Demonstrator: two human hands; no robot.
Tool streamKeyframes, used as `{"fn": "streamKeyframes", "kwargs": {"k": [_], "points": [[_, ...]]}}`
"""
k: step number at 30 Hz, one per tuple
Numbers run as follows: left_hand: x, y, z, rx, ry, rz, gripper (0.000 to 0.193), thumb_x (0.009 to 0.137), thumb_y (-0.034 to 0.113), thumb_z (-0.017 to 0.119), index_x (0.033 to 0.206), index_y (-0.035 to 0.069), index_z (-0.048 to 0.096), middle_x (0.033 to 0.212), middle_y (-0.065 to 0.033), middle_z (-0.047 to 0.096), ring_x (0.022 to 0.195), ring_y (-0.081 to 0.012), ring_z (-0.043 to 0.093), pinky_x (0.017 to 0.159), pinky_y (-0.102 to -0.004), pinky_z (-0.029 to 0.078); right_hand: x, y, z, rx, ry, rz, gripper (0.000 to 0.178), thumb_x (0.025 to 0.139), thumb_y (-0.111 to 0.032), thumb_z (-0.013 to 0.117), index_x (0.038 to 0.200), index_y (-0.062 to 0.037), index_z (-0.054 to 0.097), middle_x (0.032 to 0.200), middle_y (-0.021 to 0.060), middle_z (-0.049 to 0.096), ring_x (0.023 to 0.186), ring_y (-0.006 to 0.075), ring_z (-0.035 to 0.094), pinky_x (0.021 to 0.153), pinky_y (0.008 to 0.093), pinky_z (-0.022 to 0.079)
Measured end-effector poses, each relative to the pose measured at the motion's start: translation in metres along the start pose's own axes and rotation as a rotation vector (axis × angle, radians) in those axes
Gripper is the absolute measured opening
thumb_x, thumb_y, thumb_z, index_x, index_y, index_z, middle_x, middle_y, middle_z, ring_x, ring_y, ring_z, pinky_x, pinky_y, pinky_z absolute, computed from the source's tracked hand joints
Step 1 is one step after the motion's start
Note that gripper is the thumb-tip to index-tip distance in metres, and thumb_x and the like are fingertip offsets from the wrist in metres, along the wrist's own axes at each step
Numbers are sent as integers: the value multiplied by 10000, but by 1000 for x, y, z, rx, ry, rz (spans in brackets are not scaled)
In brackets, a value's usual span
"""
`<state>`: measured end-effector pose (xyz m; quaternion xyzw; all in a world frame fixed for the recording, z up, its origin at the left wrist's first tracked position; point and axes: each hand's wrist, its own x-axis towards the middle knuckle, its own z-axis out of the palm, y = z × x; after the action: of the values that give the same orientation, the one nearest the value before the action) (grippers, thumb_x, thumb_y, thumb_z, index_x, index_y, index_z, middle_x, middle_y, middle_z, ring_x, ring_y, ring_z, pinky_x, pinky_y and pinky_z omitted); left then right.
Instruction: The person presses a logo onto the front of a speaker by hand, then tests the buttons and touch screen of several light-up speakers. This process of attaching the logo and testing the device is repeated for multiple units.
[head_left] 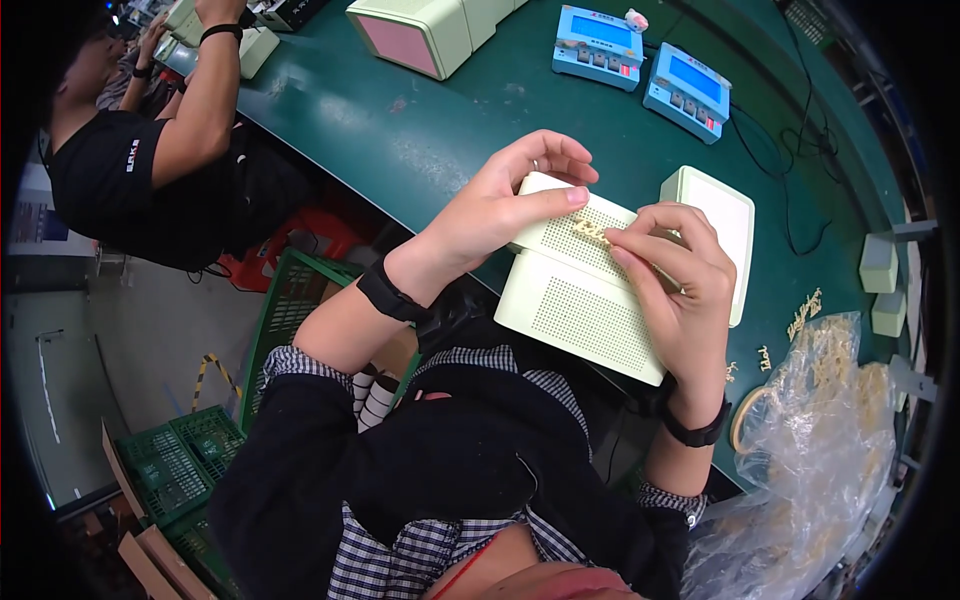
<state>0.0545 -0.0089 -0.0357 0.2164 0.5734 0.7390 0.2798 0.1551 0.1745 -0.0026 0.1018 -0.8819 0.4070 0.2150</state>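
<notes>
A cream housing [585, 312] with dotted perforated panels lies tilted at the table's near edge, close to my body. My left hand [490, 208] grips its far left corner, with the thumb resting on the upper panel and the fingers curled round the edge. On that upper panel sits a small gold script lettering piece [588, 230]. Its right end is pinched between the thumb and index finger of my right hand [690, 268], close against the perforated surface. Just beyond my right hand stands a cream box with a white panel [728, 218].
Two blue devices with screens [598, 45] [690, 90] stand at the back. At right, loose gold lettering [803, 312] lies by a clear plastic bag [815, 420]. A pink-faced cream box [410, 35] stands far left. A co-worker [120, 180] is seated at left; green crates [195, 450] stand below.
</notes>
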Motion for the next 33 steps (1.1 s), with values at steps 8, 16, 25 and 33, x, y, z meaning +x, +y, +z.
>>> {"fn": "streamKeyframes", "kwargs": {"k": [8, 16, 25, 33], "points": [[0, -4, -2, -5, -30, 27, 427, 851, 146, 695, 1228, 48, 519, 1190, -119, 588, 1136, -193, 565, 985, -331, 461, 2, -1, -4, -119, -81, -64, 204, 764, 53, 737, 955, -18, 756, 956, 87, 615, 860, 193, 624, 696, 293, 542], [2, 0, -6, 123, -85, 150, 407, 805, 106, 743, 1139, 57, 516, 1158, -107, 588, 1100, -183, 564, 956, -318, 455, 1, 2, -3, 7, -82, 33, 162, 778, -40, 735, 940, -38, 747, 961, 67, 611, 888, 219, 606, 828, 316, 464], [3, 11, -8, 417, -134, 48, 451, 805, 201, 782, 1131, 5, 539, 1107, -117, 614, 1029, -172, 597, 871, -301, 489, 14, 15, -16, 493, -286, 594, 294, 798, -56, 722, 1076, 20, 664, 926, 67, 665, 903, 162, 616, 857, 293, 472], [24, 43, -2, 596, -278, -449, 556, 776, 323, 804, 1162, -43, 643, 1048, -138, 668, 965, -200, 645, 801, -309, 524, 31, 25, -15, 559, -423, 567, 194, 812, -75, 700, 986, -7, 645, 991, 77, 659, 941, 133, 601, 845, 256, 460]]}}
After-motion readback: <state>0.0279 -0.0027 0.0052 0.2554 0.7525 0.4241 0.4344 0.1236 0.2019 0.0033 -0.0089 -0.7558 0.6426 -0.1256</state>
